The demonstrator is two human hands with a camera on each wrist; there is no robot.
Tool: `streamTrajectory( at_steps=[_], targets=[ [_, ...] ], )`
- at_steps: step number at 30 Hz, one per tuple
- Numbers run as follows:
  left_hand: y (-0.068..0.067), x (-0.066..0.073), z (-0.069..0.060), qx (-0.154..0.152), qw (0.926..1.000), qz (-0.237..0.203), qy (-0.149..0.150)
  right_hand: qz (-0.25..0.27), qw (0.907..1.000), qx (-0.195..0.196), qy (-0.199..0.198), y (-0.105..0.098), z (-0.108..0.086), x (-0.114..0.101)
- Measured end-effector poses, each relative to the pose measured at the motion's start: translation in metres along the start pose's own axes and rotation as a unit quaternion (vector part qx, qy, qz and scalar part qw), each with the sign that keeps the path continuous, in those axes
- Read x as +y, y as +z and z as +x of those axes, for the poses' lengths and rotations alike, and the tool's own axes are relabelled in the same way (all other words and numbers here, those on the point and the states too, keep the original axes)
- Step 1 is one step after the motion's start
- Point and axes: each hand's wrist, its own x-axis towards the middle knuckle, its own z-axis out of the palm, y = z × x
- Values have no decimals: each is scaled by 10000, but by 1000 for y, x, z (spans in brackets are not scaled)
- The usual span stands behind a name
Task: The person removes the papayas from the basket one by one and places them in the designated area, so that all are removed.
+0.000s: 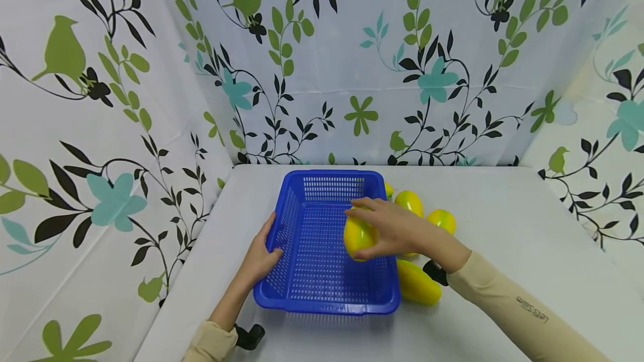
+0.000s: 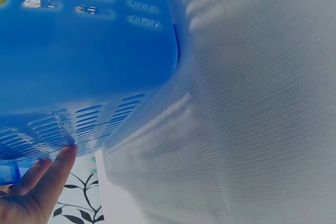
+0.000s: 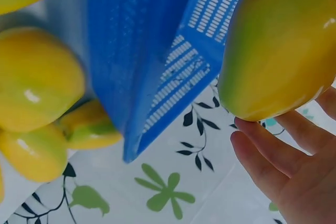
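A blue plastic basket with perforated walls and floor stands in front of me; no fruit lies on the part of its floor that shows. My left hand holds its left rim, thumb over the edge; in the left wrist view, straight fingers touch the outer wall. My right hand grips a yellow mango over the basket's right side. Seen from the right wrist, that mango has a green patch and sits between fingers and thumb, the thumb being hidden there.
Right of the basket, several more mangoes lie on the white table: a long one at the front, others farther back, some partly behind my right hand. A patterned cloth hangs behind and at both sides.
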Motion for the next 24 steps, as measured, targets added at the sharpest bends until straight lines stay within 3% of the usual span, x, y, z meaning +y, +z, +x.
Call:
streamTrajectory(
  at_steps=[8,24],
  targets=[
    [0,-1,0,-52,10000,9,54,-103,9997,135,181,-1,-25,17],
    [-1,2,-2,-102,9999,-62,-21,-210,9973,700,111,-6,-61,40]
  ],
)
